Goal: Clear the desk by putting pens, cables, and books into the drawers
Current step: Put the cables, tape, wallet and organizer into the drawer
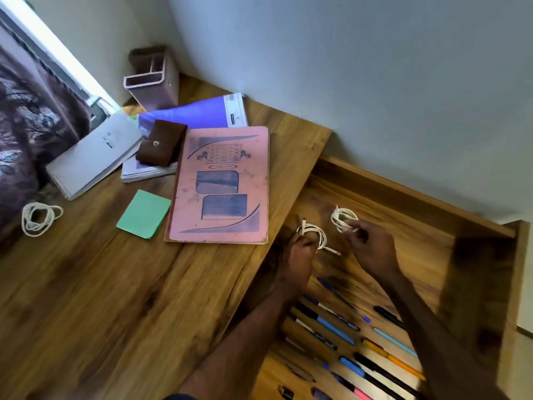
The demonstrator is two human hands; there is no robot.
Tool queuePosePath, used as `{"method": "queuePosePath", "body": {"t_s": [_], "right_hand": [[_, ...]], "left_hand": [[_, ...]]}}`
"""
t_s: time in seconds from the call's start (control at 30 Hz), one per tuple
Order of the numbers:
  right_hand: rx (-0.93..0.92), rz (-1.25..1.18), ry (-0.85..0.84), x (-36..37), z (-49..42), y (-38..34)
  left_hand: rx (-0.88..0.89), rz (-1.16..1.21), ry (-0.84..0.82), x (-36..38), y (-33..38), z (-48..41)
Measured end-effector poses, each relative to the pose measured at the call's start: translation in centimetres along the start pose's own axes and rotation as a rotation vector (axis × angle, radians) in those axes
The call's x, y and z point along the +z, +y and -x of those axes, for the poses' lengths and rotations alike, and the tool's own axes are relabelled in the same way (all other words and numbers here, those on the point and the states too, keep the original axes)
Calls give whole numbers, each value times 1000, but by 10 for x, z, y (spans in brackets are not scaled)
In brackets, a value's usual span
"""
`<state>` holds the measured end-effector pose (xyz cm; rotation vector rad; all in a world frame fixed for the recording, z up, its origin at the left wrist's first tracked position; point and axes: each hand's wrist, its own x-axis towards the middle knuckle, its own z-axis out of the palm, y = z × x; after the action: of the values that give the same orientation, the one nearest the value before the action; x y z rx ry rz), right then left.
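Observation:
Both hands reach into the open wooden drawer (409,194) at the right. My left hand (300,255) grips a coiled white cable (315,233). My right hand (372,246) pinches a second coiled white cable (343,219) over the drawer's far part. Several pens (360,342) lie in a row in the drawer's near part. On the desk (115,298) a third white cable (39,217) lies coiled at the far left. A pink book (222,186) lies near the desk's right edge, with a blue book (202,112) and a spiral notebook (92,155) behind it.
A green sticky-note pad (144,213) sits left of the pink book. A brown wallet (161,145) rests on the stacked books. An empty pink pen holder (153,79) stands in the back corner by the wall. A patterned curtain (31,111) hangs at the left.

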<state>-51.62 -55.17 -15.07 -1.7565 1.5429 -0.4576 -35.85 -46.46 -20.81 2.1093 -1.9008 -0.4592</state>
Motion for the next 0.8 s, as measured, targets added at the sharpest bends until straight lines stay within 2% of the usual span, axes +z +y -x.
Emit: {"method": "queuePosePath", "body": {"t_s": [0.17,0.33,0.47,0.63,0.8], "right_hand": [[-115,96,37,22,-48,-21],[-65,251,-50,40,-76,-15],[-73,232,4,42,-69,-16],[-62,256,179,44,-36,-28],[-98,166,277,42,-1,-82]], "left_hand": [[40,-20,-50,-19,1,2],[44,-47,-94,-25,4,0],[86,-22,-4,-32,6,5],[182,37,92,-58,1,16],[215,132,196,-106,-16,37]]}}
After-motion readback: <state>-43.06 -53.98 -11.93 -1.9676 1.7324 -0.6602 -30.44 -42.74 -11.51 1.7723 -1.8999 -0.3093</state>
